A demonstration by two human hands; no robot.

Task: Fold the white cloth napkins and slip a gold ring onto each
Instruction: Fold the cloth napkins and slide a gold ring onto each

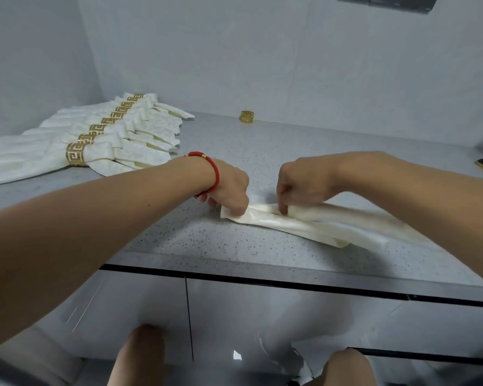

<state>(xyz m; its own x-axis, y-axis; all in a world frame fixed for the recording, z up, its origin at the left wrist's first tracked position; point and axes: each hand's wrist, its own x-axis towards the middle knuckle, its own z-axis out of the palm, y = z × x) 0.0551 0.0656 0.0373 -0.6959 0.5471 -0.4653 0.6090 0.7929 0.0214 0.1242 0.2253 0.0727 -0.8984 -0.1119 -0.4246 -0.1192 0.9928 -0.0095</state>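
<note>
Step in hand: folding one white cloth napkin [299, 222] into a narrow band, a judgement from how the cloth lies gathered lengthwise on the counter [234, 140].
Napkin place: near the front edge of the counter, roughly 5 o'clock from the frame's centre, its long body running off toward 4 o'clock under the right forearm.
Left hand [229, 188]: fingers curled down, pinching the napkin's near end against the counter; a red bracelet [214, 174] sits on that wrist.
Right hand [301, 185]: fingers bent and gripping the gathered folds just beside the left hand, at its 3 o'clock.
Loose gold ring [247, 117]: standing alone at 12 o'clock, well apart from the hands, near the wall.
Finished napkins [95, 135]: a fanned row at 10 o'clock, each already wearing its ring.
Doing it well: keep the left pinch firm as an anchor while the right hand evens the pleats, so that layers stack squarely and the end stays narrow enough to enter the ring.
Risk: the cloth looks slippery and soft; loosening either grip probably lets the folds spread.
Right edge: a dark, gold-striped object at 3 o'clock, too cropped to identify.
</note>
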